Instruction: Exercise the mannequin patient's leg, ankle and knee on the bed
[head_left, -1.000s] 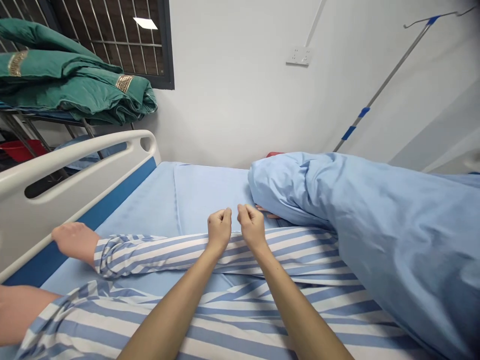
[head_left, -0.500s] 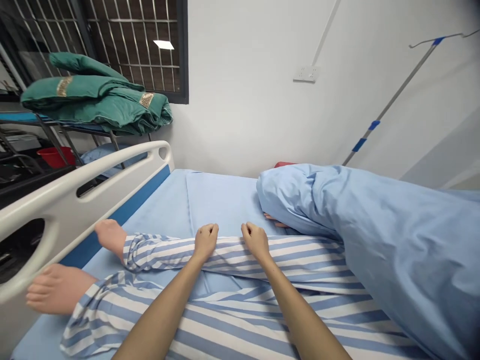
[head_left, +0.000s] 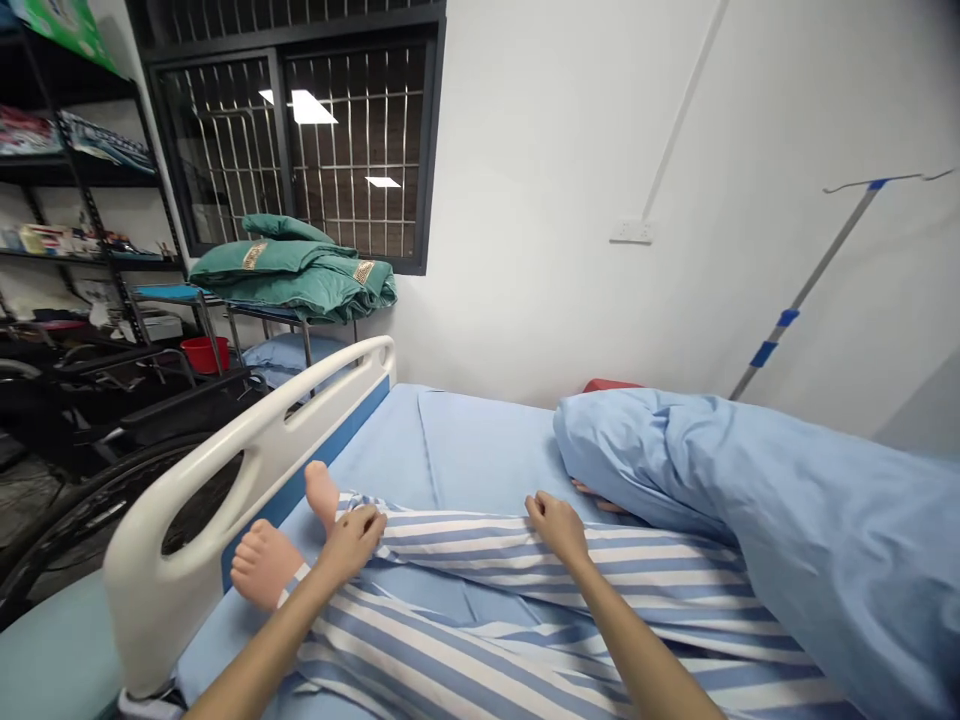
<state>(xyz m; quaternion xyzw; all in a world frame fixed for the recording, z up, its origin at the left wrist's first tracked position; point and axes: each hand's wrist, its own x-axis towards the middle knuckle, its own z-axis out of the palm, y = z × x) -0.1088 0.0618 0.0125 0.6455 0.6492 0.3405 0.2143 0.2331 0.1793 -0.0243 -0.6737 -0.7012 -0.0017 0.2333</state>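
A figure in blue-and-white striped trousers (head_left: 480,590) lies on a bed with a light blue sheet (head_left: 480,450). Two bare feet (head_left: 262,560) stick out beside the white footboard (head_left: 225,460). My left hand (head_left: 352,540) is closed on the striped cloth at the far leg's hem, close to the ankle. My right hand (head_left: 559,525) is closed on the same trouser leg further up. A light blue quilt (head_left: 750,500) is bunched along the right side of the bed.
Folded green blankets (head_left: 300,275) sit on a metal rack by a barred window. A wheelchair (head_left: 97,420) and a red basin (head_left: 204,352) stand left of the bed. An IV pole (head_left: 810,290) leans against the white wall at right.
My view has risen and pulled back, so both feet and the room show. My hands moved apart along the trouser leg, the left one sliding toward the ankle.
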